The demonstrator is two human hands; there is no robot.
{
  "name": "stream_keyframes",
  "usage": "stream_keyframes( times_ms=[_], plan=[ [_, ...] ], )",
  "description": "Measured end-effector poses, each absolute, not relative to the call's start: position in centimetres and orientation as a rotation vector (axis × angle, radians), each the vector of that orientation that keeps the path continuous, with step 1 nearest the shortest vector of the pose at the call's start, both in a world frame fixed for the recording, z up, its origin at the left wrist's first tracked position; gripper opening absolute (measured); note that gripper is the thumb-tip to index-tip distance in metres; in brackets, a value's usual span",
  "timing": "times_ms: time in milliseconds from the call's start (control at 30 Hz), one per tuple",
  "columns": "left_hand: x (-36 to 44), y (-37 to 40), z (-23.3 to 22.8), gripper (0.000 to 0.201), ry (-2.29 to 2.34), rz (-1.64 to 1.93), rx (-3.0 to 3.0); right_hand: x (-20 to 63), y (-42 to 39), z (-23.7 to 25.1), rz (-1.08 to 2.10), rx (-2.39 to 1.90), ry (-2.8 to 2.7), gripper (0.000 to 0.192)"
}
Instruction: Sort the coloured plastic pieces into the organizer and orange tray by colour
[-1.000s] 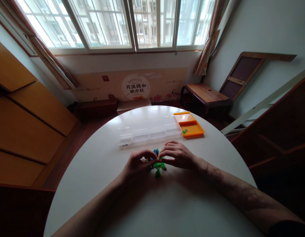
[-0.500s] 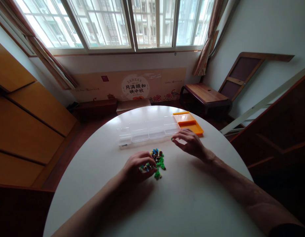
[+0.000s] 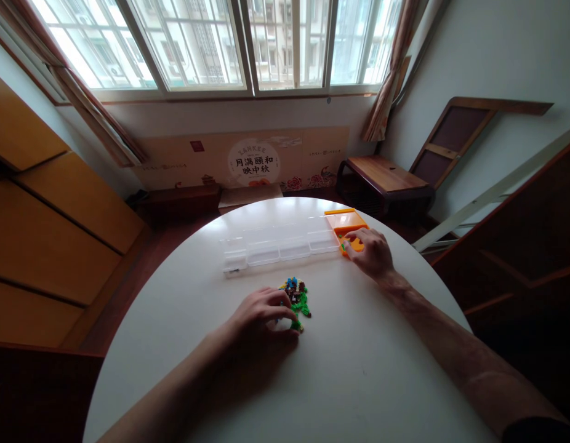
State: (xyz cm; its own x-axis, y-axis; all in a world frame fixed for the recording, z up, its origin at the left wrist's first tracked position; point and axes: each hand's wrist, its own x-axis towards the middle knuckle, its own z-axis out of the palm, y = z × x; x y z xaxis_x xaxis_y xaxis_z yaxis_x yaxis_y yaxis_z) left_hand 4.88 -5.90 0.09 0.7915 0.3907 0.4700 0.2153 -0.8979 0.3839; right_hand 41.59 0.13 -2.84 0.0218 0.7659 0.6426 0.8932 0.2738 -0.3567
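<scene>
In the head view, a heap of small bricks [image 3: 295, 290] lies near the middle of the white tabletop [image 3: 359, 369], mixed blue, brown, yellow and green, with the green ones mostly on its near and right sides. The left hand [image 3: 261, 309] is cupped over the heap's left and near edge, palm down, its thumb and fingers curved and parted, with some of the bricks showing between them; whether the fingertips touch any brick is not clear.

The right hand [image 3: 372, 253] reaches over the orange tray [image 3: 350, 228] at the far right of the tabletop. Its fingers are bent and its thumb stands a little apart from them, the tray's orange floor visible in the gap. A few green pieces [image 3: 343, 247] sit by the thumb at the tray's left side; no grip on them can be made out.

A clear lid with an orange edge [image 3: 339, 212] adjoins the tray's far side. To the tray's left, a transparent compartment box [image 3: 294, 251] stretches beyond the heap. Past the tabletop, a printed panel [image 3: 255, 161] stands below the window [image 3: 197, 46].
</scene>
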Motion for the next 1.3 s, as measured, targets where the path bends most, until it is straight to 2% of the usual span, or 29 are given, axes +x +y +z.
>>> stream_keyframes(
  times_ms=[533, 767, 967, 1300],
  plan=[
    [5.0, -5.6, -0.2, 0.006, 0.465, 0.946, 2.692, 37.2, -2.7, -0.7, -0.191, -0.982, -2.026, 0.008],
    [4.9, -5.1, -0.2, 0.009, 0.695, 1.058, 2.312, 33.4, -4.9, -0.3, -0.023, -0.572, -2.286, 0.011],
    [5.1, -5.0, 0.4, 0.014, 0.722, 0.985, 2.117, 32.6, -4.9, -1.1, -0.059, -0.499, -2.332, 0.021],
    [5.6, -4.9, -0.3, 0.014, 0.661, 0.955, 2.110, 32.7, -4.8, -1.1, -0.136, -0.441, -2.320, 0.013]
  ],
)
